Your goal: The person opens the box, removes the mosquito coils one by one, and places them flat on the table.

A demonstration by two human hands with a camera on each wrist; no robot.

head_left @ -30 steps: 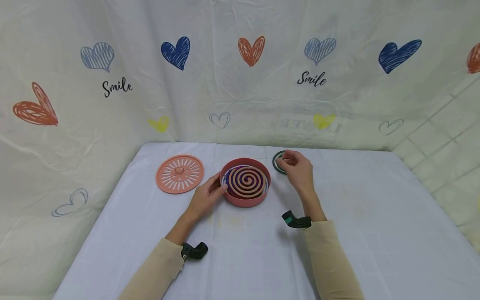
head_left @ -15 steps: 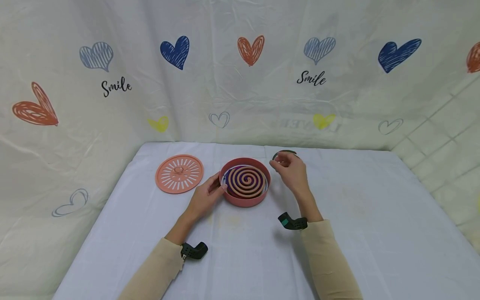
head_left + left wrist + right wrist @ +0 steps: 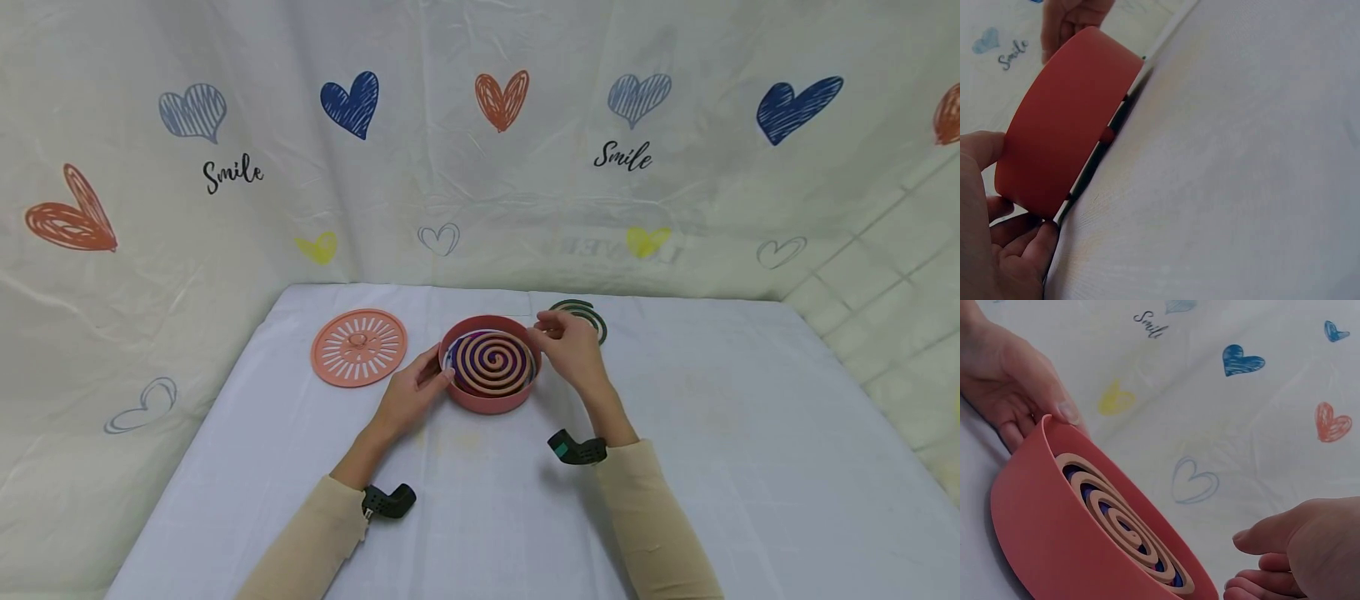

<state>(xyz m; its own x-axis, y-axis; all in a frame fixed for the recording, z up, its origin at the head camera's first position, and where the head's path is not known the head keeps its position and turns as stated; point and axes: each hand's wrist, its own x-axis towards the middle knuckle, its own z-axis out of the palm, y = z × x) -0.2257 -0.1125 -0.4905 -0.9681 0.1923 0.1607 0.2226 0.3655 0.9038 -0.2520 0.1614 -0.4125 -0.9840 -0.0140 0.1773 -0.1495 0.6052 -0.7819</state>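
Observation:
A red round mosquito coil box [image 3: 491, 406] stands uncovered on the white-clothed table, with a tan mosquito coil [image 3: 495, 363] lying over something purple and blue inside. My left hand [image 3: 411, 394] grips the box's left side, thumb at the rim and fingers low along the wall, as the left wrist view shows. At the opposite side is my right hand [image 3: 576, 348], fingertips right at the rim. In the right wrist view the right hand [image 3: 1310, 550] has its thumb extended and fingers loosely bent, with nothing visible in them. A green mosquito coil [image 3: 602, 327] lies behind this hand, partly hidden by it.
A slotted pinkish-orange lid [image 3: 360, 367] with a small knob lies flat to the left of the box. Behind the table's far edge hangs a white curtain [image 3: 420, 183] printed with hearts. Each wrist wears a black camera [image 3: 388, 502].
My right hand has moved left and slightly down, from over the green coil to the box's right rim, uncovering more of that coil. The left hand and box have stayed put.

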